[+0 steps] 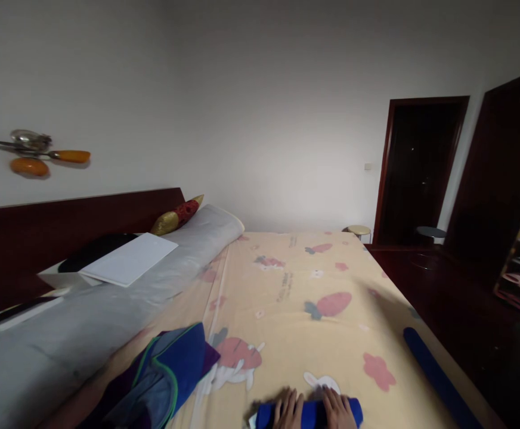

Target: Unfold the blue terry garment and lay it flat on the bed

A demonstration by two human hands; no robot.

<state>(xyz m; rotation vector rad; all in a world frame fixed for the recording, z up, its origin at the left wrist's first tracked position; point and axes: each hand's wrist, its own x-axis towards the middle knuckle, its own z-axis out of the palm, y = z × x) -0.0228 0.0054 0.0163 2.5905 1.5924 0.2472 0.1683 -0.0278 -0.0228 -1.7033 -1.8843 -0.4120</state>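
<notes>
Small print on the bedsheet (pixel 287 286) is too blurred to read.

We record both hands bare: left hand (pixel 288 410) and right hand (pixel 338 408), no rings, gloves or sleeves visible.

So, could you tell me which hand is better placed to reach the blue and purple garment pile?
Probably the left hand: the pile lies on its side, while the right hand is farther.
</notes>
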